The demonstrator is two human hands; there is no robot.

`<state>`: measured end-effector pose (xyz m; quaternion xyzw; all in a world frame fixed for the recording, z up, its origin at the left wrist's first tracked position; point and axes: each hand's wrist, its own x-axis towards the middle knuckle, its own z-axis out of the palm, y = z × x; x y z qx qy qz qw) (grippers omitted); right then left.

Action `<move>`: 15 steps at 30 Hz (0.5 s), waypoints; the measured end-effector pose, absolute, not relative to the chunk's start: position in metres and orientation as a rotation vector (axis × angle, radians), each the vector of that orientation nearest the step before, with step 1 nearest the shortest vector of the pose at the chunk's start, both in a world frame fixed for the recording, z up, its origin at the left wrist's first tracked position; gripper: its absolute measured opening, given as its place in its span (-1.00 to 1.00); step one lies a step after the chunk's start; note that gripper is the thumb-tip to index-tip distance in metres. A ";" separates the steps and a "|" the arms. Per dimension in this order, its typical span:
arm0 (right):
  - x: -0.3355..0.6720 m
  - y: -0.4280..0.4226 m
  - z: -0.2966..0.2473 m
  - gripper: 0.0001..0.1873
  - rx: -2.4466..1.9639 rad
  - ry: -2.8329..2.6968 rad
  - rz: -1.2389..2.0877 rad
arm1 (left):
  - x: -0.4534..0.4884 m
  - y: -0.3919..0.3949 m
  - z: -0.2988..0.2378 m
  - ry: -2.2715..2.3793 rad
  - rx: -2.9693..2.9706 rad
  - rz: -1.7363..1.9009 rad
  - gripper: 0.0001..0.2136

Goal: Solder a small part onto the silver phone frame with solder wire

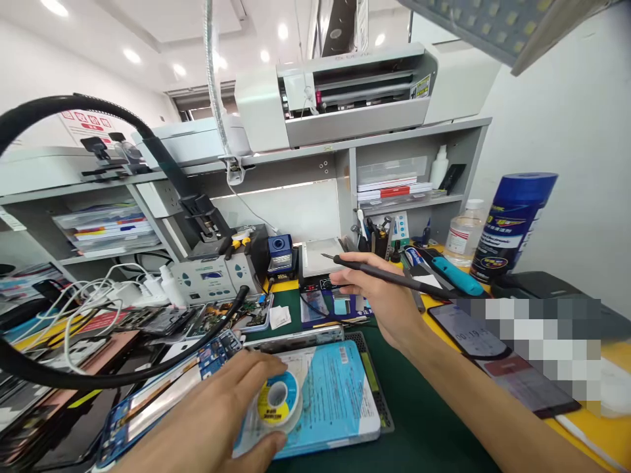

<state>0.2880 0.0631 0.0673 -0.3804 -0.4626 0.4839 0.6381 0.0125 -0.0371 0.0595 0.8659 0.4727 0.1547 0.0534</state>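
- The spool of wire (272, 414) is at the left hand (227, 397), over the blue package (340, 394) on the bench (424, 414). Its round labelled face is turned up to the viewer.
- The left hand is bent around this spool: the fingers are at the far edge, the thumb is at the near edge. So it holds the spool, although how firmly I cannot tell.
- The right hand (382, 299) is narrow, closed like for writing, and holds the dark pen-like tool (389, 274).
- The long axis of this tool goes from left to right, descending a little to the right in the view. The thin tip is directed to the left, away from the right wrist.
- The most important relation is this: the spool lies to the left of the tip and on the near side of it, well apart. The left hand touches the spool; the right hand is the farther one.
- In the view, the tip appears before the pale plate (315, 267); its height over the plate I cannot tell.
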 end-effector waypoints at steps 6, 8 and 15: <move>0.285 0.058 0.069 -0.71 -0.801 -1.062 1.189 | 0.021 -0.040 0.050 1.582 2.495 0.396 -0.66; 0.285 0.056 0.072 -0.71 -0.758 -1.058 1.260 | 0.019 -0.042 0.049 1.574 2.504 0.474 -0.62; 0.287 0.054 0.077 -0.64 -0.576 -0.998 1.547 | 0.017 -0.049 0.041 1.504 2.546 0.722 -0.50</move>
